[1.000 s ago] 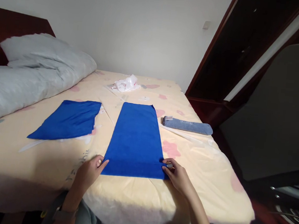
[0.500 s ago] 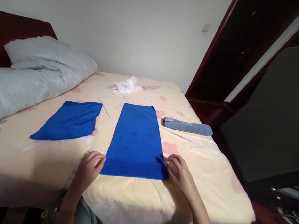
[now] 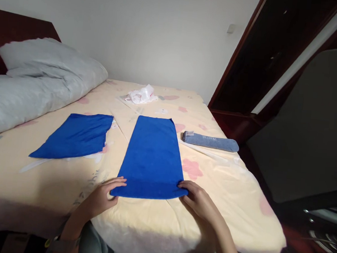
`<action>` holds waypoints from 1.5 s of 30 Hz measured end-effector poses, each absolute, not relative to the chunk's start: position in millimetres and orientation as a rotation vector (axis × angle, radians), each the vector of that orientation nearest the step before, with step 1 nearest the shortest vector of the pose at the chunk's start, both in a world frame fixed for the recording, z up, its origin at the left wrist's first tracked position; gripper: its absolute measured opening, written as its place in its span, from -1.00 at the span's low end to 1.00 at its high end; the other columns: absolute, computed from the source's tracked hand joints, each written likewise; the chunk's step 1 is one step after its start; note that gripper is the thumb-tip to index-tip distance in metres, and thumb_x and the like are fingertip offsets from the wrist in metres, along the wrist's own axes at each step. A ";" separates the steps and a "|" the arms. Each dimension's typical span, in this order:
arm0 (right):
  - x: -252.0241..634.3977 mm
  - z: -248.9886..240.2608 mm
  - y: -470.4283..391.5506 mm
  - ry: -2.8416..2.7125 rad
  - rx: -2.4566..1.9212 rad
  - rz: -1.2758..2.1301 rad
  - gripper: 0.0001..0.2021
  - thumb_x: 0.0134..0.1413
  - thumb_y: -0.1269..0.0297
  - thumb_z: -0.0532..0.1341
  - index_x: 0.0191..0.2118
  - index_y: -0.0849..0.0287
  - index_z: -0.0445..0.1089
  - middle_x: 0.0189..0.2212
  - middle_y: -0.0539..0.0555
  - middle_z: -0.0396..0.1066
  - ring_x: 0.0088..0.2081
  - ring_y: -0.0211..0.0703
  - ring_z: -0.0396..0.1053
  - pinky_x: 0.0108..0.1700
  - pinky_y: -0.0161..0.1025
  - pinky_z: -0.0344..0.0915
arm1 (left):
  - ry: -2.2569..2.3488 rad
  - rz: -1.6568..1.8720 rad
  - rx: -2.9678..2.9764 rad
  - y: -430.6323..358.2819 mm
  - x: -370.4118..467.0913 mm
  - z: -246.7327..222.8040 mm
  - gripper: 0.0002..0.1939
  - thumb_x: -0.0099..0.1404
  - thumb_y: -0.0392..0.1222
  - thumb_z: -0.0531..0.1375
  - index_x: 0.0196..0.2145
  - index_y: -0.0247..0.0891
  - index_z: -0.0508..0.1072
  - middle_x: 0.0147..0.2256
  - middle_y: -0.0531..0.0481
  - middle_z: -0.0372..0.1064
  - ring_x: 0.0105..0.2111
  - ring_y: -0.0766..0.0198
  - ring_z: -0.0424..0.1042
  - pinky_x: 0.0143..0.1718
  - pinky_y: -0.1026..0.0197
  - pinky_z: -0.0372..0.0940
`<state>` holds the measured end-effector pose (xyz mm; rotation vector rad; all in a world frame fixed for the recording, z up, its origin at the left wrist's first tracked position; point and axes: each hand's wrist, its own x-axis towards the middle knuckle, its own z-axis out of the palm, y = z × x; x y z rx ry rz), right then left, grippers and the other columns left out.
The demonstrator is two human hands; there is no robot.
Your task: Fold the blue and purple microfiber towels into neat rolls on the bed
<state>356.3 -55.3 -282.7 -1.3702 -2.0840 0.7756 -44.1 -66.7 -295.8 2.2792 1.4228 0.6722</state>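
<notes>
A blue towel (image 3: 153, 156) lies flat in a long strip on the bed in front of me, with a band folded over along its near edge. At the near left corner, my left hand (image 3: 103, 195) has its fingers over the cloth and its thumb at the edge below. My right hand (image 3: 199, 200) pinches the near right corner, which is lifted slightly. Left of the strip lies a second blue cloth (image 3: 76, 136), loosely folded. To the right is a narrow folded grey-blue towel (image 3: 211, 142) with a pale label at its left end.
A patterned cream sheet (image 3: 226, 210) covers the bed. A crumpled white plastic bag (image 3: 142, 94) sits toward the wall. A grey quilt (image 3: 39, 79) is heaped at the left by the dark headboard (image 3: 20, 27). A dark wooden cabinet (image 3: 250, 66) stands at the right.
Both hands have moved onto the towel's near corners. The right hand has taken hold of its corner and raised it a little; the left fingers now lie over the edge.
</notes>
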 end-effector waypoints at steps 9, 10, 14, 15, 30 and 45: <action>354.5 -279.2 -56.6 -1.888 -1.449 0.839 -0.69 0.28 0.18 0.07 0.01 0.08 0.47 -0.02 0.13 0.51 0.01 0.08 0.44 0.07 -0.04 0.32 | 1.593 0.825 2.070 -62.4 -50.3 -293.7 -0.69 0.27 -0.19 0.11 -0.08 -0.17 0.54 -0.01 -0.05 0.53 0.03 0.12 0.49 0.09 0.13 0.37; 352.7 -279.7 -55.9 -1.856 -1.446 0.846 -0.69 0.30 0.15 0.06 -0.02 0.09 0.48 -0.05 0.13 0.52 -0.01 0.07 0.45 0.05 -0.06 0.33 | 1.636 0.849 2.032 -61.3 -49.0 -294.7 -0.71 0.30 -0.14 0.12 -0.09 -0.17 0.54 -0.04 -0.04 0.55 0.00 0.12 0.51 0.05 0.15 0.40; 342.9 -289.5 -48.5 -1.696 -1.470 0.811 -0.65 0.34 0.05 0.01 -0.06 0.12 0.45 -0.12 0.14 0.54 -0.09 0.05 0.48 -0.05 -0.10 0.35 | 1.804 0.991 1.880 -54.1 -35.7 -300.3 -0.69 0.34 0.05 0.12 -0.16 -0.21 0.51 -0.31 -0.02 0.57 -0.25 0.15 0.56 -0.22 0.24 0.42; 340.7 -293.5 -46.0 -1.662 -1.467 0.796 -0.64 0.33 0.04 0.04 -0.02 0.11 0.44 -0.09 0.15 0.53 -0.09 0.05 0.48 -0.04 -0.10 0.35 | 1.833 1.024 1.847 -51.7 -31.7 -302.1 -0.66 0.34 0.08 0.12 -0.19 -0.22 0.50 -0.37 0.00 0.55 -0.32 0.17 0.55 -0.29 0.26 0.41; 336.7 -302.0 -28.6 -1.471 -1.498 0.836 -0.66 0.22 -0.02 0.13 -0.13 0.12 0.47 -0.17 0.13 0.59 -0.13 0.06 0.54 -0.12 -0.16 0.38 | 1.990 1.182 1.790 -39.6 -20.2 -310.8 -0.56 0.35 0.16 0.07 -0.07 -0.23 0.47 -0.37 -0.02 0.48 -0.38 0.18 0.48 -0.31 0.22 0.34; 351.3 -286.8 -47.5 -1.869 -1.801 0.278 -0.76 0.11 0.20 0.22 -0.10 0.09 0.43 -0.11 0.19 0.50 -0.13 0.15 0.47 -0.13 -0.02 0.36 | 1.925 1.073 2.331 -55.2 -31.2 -295.8 -0.81 0.38 -0.11 0.13 -0.21 -0.21 0.51 -0.47 0.02 0.40 -0.39 0.19 0.42 -0.21 0.15 0.29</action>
